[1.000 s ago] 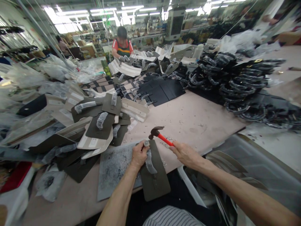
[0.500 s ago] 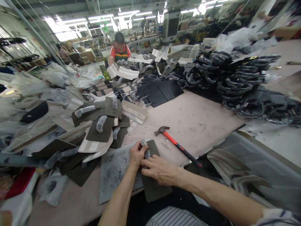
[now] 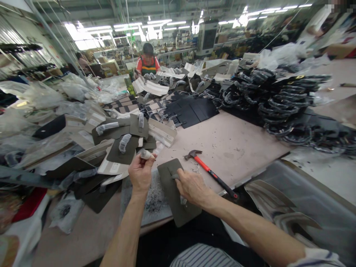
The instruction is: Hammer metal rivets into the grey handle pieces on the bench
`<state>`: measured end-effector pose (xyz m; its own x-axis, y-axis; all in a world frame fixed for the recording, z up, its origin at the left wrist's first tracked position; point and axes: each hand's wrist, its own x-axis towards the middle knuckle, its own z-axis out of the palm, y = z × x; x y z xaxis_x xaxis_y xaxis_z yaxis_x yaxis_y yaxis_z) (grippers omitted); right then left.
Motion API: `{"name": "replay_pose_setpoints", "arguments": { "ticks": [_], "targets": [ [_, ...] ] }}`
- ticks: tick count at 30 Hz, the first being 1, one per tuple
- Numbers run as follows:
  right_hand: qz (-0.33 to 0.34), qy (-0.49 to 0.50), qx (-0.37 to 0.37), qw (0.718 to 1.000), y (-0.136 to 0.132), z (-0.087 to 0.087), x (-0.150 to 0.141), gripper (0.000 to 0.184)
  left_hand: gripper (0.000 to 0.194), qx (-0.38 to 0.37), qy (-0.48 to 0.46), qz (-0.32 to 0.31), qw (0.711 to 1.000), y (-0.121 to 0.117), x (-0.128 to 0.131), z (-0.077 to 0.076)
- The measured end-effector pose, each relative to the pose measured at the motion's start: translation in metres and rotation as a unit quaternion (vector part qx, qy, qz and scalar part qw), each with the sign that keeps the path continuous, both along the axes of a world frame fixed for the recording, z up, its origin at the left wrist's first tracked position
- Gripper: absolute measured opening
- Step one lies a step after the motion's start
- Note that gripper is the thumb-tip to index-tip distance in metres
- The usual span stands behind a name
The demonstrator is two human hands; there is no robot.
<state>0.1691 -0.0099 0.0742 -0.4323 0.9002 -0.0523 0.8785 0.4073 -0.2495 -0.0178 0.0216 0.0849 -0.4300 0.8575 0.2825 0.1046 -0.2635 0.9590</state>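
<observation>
My left hand (image 3: 140,174) is closed around a small whitish bottle-like cylinder (image 3: 145,154), whose round end points up and away from me. A dark olive, round-cornered panel (image 3: 169,185) is tilted over the front edge of a grey, scuffed board (image 3: 155,205). My right hand (image 3: 191,187) is closed on the handle (image 3: 175,177) fixed to that panel. Plastic wrap shows on the handle's lower end, and my fingers hide its middle. A claw hammer (image 3: 210,172) with a red and black grip lies to the right of the panel.
Olive and beige panels with wrapped handles (image 3: 122,146) are heaped at the left. Black panels (image 3: 191,109) lie farther back, and stacked black wrapped handles (image 3: 286,100) fill the right. Small metal bits lie near the hammer. A co-worker (image 3: 148,61) is across the table.
My left hand has moved left, away from the panel, with the whitish cylinder. My right hand has taken the panel's handle, and the panel has tilted and shifted left. The view has shifted slightly.
</observation>
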Motion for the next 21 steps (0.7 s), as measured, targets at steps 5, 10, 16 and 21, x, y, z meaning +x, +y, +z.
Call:
{"name": "replay_pose_setpoints", "arguments": {
  "ticks": [5, 10, 16, 21],
  "targets": [
    [-0.076, 0.049, -0.049, 0.995, -0.013, -0.028, -0.009, 0.02, 0.028, -0.066, -0.042, -0.079, 0.994, 0.0, 0.027, -0.049],
    [-0.098, 0.1, -0.087, 0.986, -0.019, -0.036, -0.01, 0.026, 0.031, -0.122, -0.047, -0.121, 0.984, 0.006, 0.04, -0.098],
    [-0.133, 0.173, -0.154, 0.964, -0.016, -0.041, -0.009, 0.036, 0.025, -0.114, -0.044, -0.117, 0.986, 0.0, 0.034, -0.097],
    [-0.156, 0.194, -0.167, 0.954, -0.015, -0.045, -0.019, 0.039, 0.022, -0.123, 0.023, -0.128, 0.984, -0.01, 0.025, -0.092]
  ]
}}
